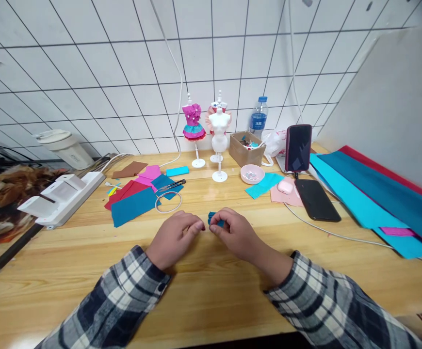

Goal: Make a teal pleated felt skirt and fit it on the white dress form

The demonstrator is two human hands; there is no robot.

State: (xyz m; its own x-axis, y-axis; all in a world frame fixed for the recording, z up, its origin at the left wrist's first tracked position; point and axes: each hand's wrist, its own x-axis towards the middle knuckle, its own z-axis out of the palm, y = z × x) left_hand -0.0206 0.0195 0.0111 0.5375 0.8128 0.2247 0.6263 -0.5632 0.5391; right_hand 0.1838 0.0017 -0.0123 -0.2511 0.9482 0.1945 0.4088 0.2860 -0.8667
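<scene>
Both hands rest on the wooden table [211,291] near its front middle. My right hand [235,232] is closed, pinching a small blue felt piece [215,219] between thumb and fingers. My left hand [176,237] lies just left of it with fingers curled together, fingertips almost touching the felt; whether it holds anything I cannot make out. Beyond the hands lie a white ring [168,201], small scissors [172,184] and a pile of blue, red and pink felt sheets [133,198].
Three small mannequins, one in a pink dress [192,123], stand at the back with a cardboard box [247,148], a water bottle [258,116] and a bead bowl [252,173]. Two phones [298,148] and large felt sheets [378,194] lie right. A white device [61,194] sits left.
</scene>
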